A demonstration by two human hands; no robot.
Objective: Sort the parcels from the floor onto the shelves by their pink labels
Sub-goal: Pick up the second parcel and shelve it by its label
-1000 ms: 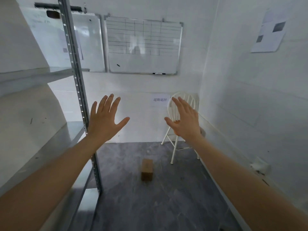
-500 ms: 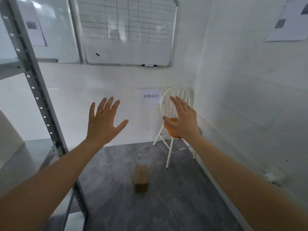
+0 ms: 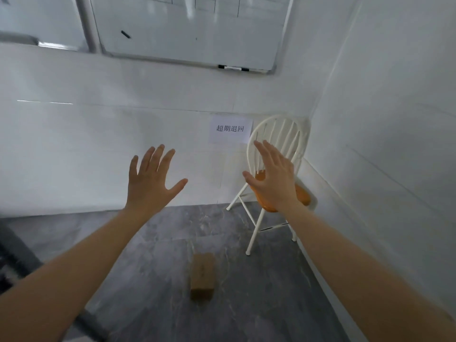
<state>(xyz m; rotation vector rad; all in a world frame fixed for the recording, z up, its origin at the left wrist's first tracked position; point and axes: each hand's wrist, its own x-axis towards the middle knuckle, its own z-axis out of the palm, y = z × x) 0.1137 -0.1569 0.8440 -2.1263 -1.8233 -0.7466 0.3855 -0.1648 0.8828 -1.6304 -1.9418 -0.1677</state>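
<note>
A small brown cardboard parcel point(image 3: 202, 276) lies on the grey floor ahead of me, its long side pointing away. No pink label shows on its visible faces. My left hand point(image 3: 151, 182) is raised with fingers spread, empty, well above and left of the parcel. My right hand point(image 3: 272, 180) is also raised and empty, fingers apart, in front of the chair. Of the shelf unit only a dark foot point(image 3: 17, 260) shows at the lower left.
A white folding chair point(image 3: 278, 134) with an orange seat stands in the far right corner. A paper sign point(image 3: 230, 129) hangs on the back wall beside it. Whiteboards point(image 3: 187, 30) hang higher up. The side wall runs close along the right.
The view has swung right and down, so the metal shelf upright has slid out of sight at the left. The parcel and chair look nearer. Both hands stay raised and open.
</note>
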